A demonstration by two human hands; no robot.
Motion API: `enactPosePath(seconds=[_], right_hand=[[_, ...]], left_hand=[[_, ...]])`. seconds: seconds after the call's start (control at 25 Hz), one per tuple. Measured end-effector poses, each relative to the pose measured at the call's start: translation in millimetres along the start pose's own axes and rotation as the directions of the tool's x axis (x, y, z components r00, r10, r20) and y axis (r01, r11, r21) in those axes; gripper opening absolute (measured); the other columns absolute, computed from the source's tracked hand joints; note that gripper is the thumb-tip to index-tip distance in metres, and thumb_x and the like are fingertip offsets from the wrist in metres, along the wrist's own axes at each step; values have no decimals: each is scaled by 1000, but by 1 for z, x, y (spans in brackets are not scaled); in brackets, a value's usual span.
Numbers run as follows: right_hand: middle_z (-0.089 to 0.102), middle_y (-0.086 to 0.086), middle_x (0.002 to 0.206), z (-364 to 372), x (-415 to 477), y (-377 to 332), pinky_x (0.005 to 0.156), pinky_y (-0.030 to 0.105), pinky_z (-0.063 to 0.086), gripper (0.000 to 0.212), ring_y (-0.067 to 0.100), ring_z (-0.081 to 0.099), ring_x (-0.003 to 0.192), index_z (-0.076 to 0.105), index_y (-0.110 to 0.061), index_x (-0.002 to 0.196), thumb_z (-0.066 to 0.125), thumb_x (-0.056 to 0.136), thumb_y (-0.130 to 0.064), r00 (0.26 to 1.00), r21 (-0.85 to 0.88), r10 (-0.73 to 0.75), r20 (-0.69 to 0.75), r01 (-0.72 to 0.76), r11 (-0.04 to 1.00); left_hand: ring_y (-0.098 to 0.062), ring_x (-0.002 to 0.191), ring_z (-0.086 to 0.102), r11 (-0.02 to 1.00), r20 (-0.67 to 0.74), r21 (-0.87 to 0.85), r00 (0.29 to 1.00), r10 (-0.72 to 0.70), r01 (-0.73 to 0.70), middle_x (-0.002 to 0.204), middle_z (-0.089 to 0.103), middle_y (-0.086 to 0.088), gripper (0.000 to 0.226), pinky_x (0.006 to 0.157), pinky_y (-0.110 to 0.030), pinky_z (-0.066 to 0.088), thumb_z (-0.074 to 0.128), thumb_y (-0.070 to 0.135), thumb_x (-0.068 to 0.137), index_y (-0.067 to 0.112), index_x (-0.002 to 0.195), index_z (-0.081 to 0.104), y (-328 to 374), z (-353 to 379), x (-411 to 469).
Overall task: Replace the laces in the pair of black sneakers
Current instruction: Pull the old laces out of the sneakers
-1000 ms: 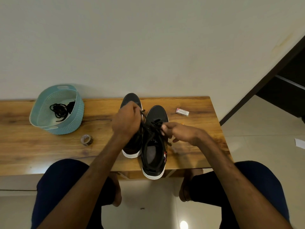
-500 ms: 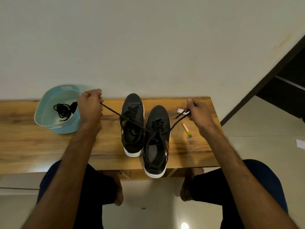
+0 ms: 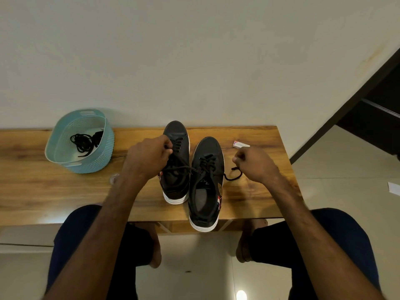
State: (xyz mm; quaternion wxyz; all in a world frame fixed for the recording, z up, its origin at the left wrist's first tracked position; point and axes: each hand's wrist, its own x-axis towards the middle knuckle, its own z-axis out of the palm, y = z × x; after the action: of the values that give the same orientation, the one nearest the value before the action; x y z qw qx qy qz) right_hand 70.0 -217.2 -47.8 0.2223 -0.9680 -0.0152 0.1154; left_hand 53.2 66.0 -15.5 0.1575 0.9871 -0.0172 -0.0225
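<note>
Status: we were on the last stretch of lacing the nearer sneaker (image 3: 205, 191), centre of frame, with its heel overhanging the near edge of the table (image 3: 43, 191). The far sneaker (image 3: 175, 131) sat just beside it on the left, toe toward the wall. Its eyelets were filled as far as we could see.

Left hand (image 3: 149, 156): fingers curled, pinching one end of the lace (image 3: 184, 167) above the far sneaker's eyelets. That strand ran nearly taut across the far sneaker to the nearer sneaker's upper eyelets.

Right hand (image 3: 255, 163): curled, right of centre, and it looked to be pinching the other end. That side was slack, with a small loop lying on the table just below the fingers. The contact itself was partly hidden, so that is our read.

The basket (image 3: 97, 161) at upper left held a tangle of old laces (image 3: 83, 142), which we took for the removed set. A small white box (image 3: 240, 144) lay on the table just beyond the right hand.

Our judgement was that the task was close to done: both shoes threaded, the nearer one needing snugging and a knot.

The next move called for:
- taking up the slack on the right
- evening the two ends
- bringing both hands in over the tongue to cross and tie

One risk was the left strand lying across the far sneaker's lacing. It needed lifting clear so it wouldn't snag or drag that shoe.
</note>
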Motion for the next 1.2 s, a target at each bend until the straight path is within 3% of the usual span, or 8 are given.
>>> enactPosePath(seconds=[0.16, 0.28, 0.4, 0.48, 0.68, 0.84, 1.0, 1.2], right_hand=[[68, -1, 88, 7, -17, -21, 75, 36, 53, 37, 15, 63, 86, 66, -15, 91, 61, 92, -52, 978, 188, -97, 186, 62, 980], [60, -11, 92, 21, -29, -35, 70, 32, 44, 42, 13, 59, 86, 53, -24, 102, 68, 84, -58, 960, 56, -113, 257, 102, 993], [55, -9, 93, 26, -29, -35, 69, 30, 40, 46, 16, 54, 85, 51, -23, 113, 72, 83, -51, 973, -67, -102, 209, 119, 991], [59, -6, 87, 27, -26, -31, 61, 28, 39, 30, 18, 58, 81, 56, -22, 102, 72, 85, -42, 972, -23, -99, 214, 106, 994], [64, 3, 78, 29, -22, -23, 53, 26, 37, 9, 20, 60, 72, 66, -11, 89, 64, 87, -20, 971, 72, -96, 219, 82, 994], [70, 8, 77, 29, -19, -21, 58, 35, 53, 9, 22, 65, 72, 71, -8, 83, 65, 81, -16, 979, 78, -85, 183, 72, 994], [71, 6, 74, 30, -15, -16, 69, 44, 59, 10, 22, 68, 72, 73, -10, 80, 67, 80, -17, 981, 87, -63, 182, 48, 995], [74, 7, 80, 26, -15, -16, 71, 36, 58, 12, 19, 69, 76, 77, -10, 83, 69, 86, -18, 984, 138, -40, 175, 15, 990]], left_hand=[[-23, 109, 55, 989, -124, 112, 986, 109, -95, 122, 54, -1, 30, 74, -38, 51, 58, 32, 96, 22, 124, 56, 23, 6, -5], [-19, 110, 55, 976, -71, 103, 977, 201, -194, 124, 55, 5, 29, 70, -35, 50, 57, 18, 97, 28, 124, 57, 33, 12, -3], [-16, 109, 56, 964, -39, 32, 963, 265, -264, 121, 58, 7, 26, 70, -29, 47, 56, 17, 97, 28, 121, 61, 40, 21, 1], [-14, 109, 56, 945, 77, 2, 942, 327, -328, 119, 59, 8, 24, 77, -32, 49, 58, 26, 95, 28, 119, 61, 52, 33, 0], [-18, 108, 57, 920, 180, 137, 923, 341, -367, 117, 60, 4, 32, 75, -34, 44, 62, 40, 92, 24, 118, 55, 72, 50, -3], [-20, 102, 59, 870, 171, 296, 917, 359, -396, 118, 55, -1, 27, 67, -32, 37, 51, 33, 99, 18, 121, 51, 85, 61, -10], [-21, 90, 59, 903, 96, 296, 951, 295, -310, 113, 58, -4, 25, 64, -32, 39, 43, 28, 99, 14, 118, 52, 82, 58, -8], [-24, 88, 54, 971, -74, 236, 997, -26, 43, 111, 56, -10, 26, 66, -36, 42, 44, 29, 98, 11, 107, 60, 57, 46, -1]])
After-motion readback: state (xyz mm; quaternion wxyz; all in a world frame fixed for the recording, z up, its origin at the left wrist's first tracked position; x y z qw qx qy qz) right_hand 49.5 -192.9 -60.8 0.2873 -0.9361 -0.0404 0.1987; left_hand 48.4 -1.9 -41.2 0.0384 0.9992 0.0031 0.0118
